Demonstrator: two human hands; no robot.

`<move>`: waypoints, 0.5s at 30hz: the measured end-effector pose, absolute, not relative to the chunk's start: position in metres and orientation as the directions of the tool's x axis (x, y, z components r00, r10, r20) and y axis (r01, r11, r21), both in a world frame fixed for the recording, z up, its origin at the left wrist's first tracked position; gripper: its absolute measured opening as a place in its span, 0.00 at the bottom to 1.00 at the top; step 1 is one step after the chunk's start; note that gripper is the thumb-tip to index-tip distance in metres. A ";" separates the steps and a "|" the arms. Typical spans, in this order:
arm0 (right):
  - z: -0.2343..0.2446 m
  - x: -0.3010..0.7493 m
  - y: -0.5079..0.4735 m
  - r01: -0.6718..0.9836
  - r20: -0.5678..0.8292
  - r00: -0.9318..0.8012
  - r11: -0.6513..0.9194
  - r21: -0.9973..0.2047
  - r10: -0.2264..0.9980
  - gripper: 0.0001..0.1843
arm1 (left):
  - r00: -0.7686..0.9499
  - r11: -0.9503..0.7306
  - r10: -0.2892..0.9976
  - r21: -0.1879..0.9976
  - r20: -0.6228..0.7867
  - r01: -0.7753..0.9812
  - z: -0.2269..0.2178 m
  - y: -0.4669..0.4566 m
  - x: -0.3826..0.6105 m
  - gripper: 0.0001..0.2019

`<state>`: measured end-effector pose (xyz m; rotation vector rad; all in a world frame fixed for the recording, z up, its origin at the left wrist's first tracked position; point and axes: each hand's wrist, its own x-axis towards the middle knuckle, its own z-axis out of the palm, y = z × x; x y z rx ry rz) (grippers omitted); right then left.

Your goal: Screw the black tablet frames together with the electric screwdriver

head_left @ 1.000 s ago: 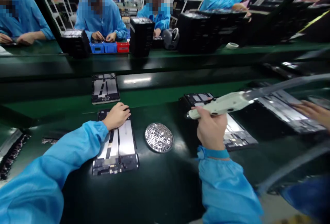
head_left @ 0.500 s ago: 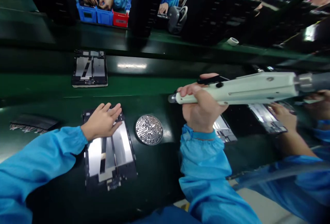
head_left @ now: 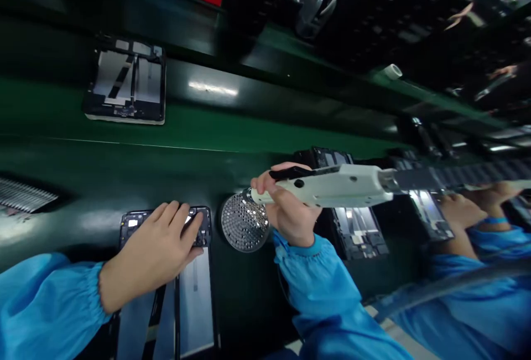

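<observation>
Green bench: dark, glossy surface (head_left: 232,128); a thin pale line crosses it left of centre.
Near tablet: opened, pale panels showing (head_left: 197,304), at lower left; top edge in view, bottom edge cut off by the frame.
Left hand: back up, across the near tablet's top end (head_left: 151,249); fingers slightly parted, thumb under index; pinching or just resting, cannot tell.
Right hand: fingers wrapped around the tool's front part (head_left: 292,210), pressed together on the grip.
Tool: pale, pen-like body (head_left: 344,186), lying near level, nose pointing left; ribbed cable (head_left: 464,176) off its rear to the right frame edge.
Round plate: dotted, shiny (head_left: 244,230); tool nose over its upper rim, contact cannot tell.
Gap, tablet to plate: narrow, both edges apart.
Far tablet: opened, upper left (head_left: 149,83), well apart from left hand.
Open room: widest green stretch between far tablet and near tablet, on to the plate.
Right side: another opened tablet (head_left: 360,233) just beyond right hand, tight; co-worker's hand (head_left: 460,213) farther right.
Left edge: ridged strip (head_left: 25,194), cut by frame.
</observation>
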<state>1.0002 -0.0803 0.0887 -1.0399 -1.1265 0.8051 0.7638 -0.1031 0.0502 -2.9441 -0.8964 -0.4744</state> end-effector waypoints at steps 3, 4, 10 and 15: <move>0.086 1.002 -0.080 -0.012 0.323 0.259 0.337 -0.941 0.910 0.13 | 0.787 -0.844 0.526 0.082 0.324 0.530 0.052 -0.101 0.764 0.25; 0.085 1.003 -0.080 -0.013 0.321 0.258 0.335 -0.942 0.912 0.13 | 0.785 -0.846 0.523 0.086 0.333 0.527 0.052 -0.101 0.765 0.25; 0.084 1.003 -0.080 -0.012 0.310 0.257 0.323 -0.946 0.915 0.12 | 0.758 -0.834 0.543 0.122 0.362 0.539 0.047 -0.108 0.770 0.23; 0.082 1.002 -0.080 0.010 0.303 0.263 0.312 -0.950 0.916 0.12 | 0.744 -0.824 0.559 0.152 0.366 0.545 0.043 -0.111 0.770 0.22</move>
